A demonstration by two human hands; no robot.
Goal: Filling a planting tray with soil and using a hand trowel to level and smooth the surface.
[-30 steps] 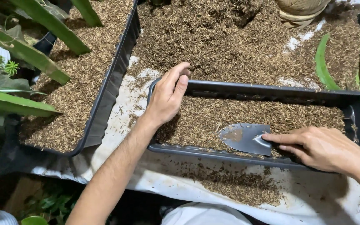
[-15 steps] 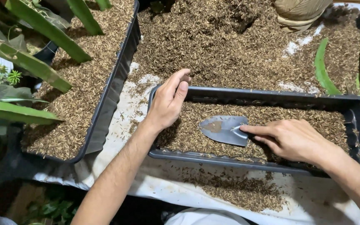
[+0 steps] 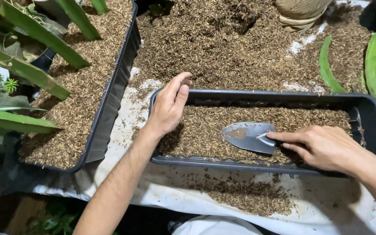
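Husk-like brown mulch fills the long, dark grey plastic planter tray [image 3: 373, 114] in front of the person, and over the last second the small grey metal trowel [image 3: 250, 136] has slid leftward across that bedding, from nearer the right end toward the middle. The right hand [image 3: 325, 147] has travelled with it; it is closed around the trowel's handle, index finger stretched along the neck, so the blade lies flat, hollow side up, on the mulch with a smear of dirt in it. The left hand [image 3: 169, 106] has stayed put the whole time: it rests at the tray's far-left corner, fingers loose and curled on nothing, the palm against the bedding and the rim. To judge by that steady hand and the sweeping blade, the mulch is being spread or levelled. A second dark tray of mulch [image 3: 109, 109] stands at the left, and spilled mulch lies on the white sheet [image 3: 153, 191] below.
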